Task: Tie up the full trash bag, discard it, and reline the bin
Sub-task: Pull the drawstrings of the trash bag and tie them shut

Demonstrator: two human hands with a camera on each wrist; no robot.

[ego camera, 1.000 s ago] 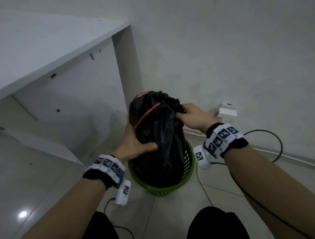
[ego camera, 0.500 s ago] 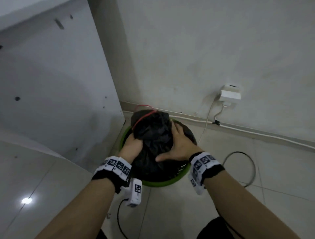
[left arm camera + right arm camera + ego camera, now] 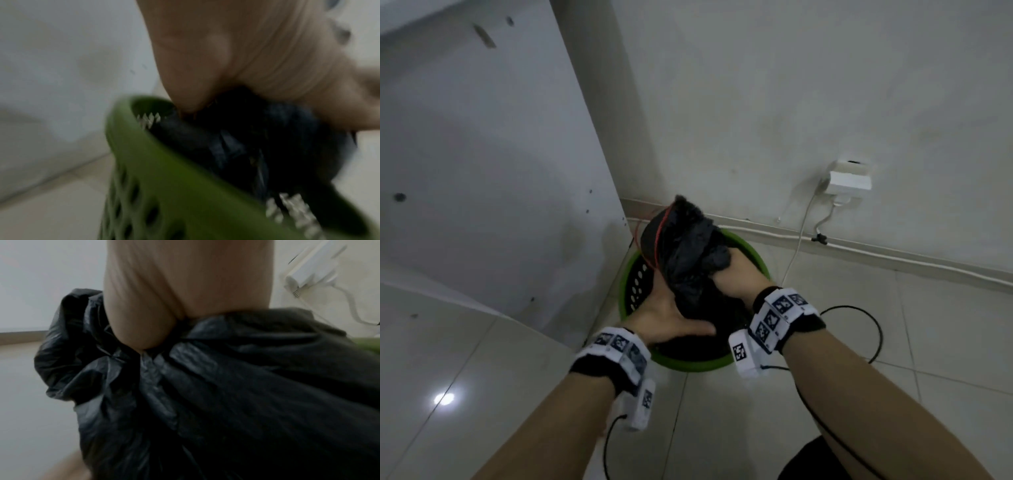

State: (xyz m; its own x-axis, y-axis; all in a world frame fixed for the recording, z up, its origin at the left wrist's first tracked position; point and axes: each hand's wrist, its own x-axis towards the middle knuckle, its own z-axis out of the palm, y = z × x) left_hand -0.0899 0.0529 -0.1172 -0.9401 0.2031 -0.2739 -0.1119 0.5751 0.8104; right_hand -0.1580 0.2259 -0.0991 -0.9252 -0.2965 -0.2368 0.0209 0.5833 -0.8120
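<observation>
A full black trash bag (image 3: 688, 253) with a red drawstring (image 3: 661, 233) sits in the green perforated bin (image 3: 695, 365) on the floor. My left hand (image 3: 667, 318) wraps the bag's near left side, thumb across the plastic, fingers hidden down between bag and bin wall. My right hand (image 3: 739, 277) clutches the gathered plastic on the right, below the bunched neck. The blurred left wrist view has the left hand (image 3: 246, 48) against the bag (image 3: 257, 138) inside the bin (image 3: 164, 170). Seen from the right wrist, the right hand (image 3: 185, 280) digs into the crumpled bag (image 3: 246, 386).
A white cabinet panel (image 3: 482, 171) stands close on the bin's left. Behind the bin is the wall with a white socket box (image 3: 849, 181) and cords along the skirting. A black cable loop (image 3: 873, 329) lies on the tiled floor at the right.
The bag, held tall above the bin a second ago, has been pushed down into it. My right hand went from flat on top to clutching the plastic; the view dropped closer.
</observation>
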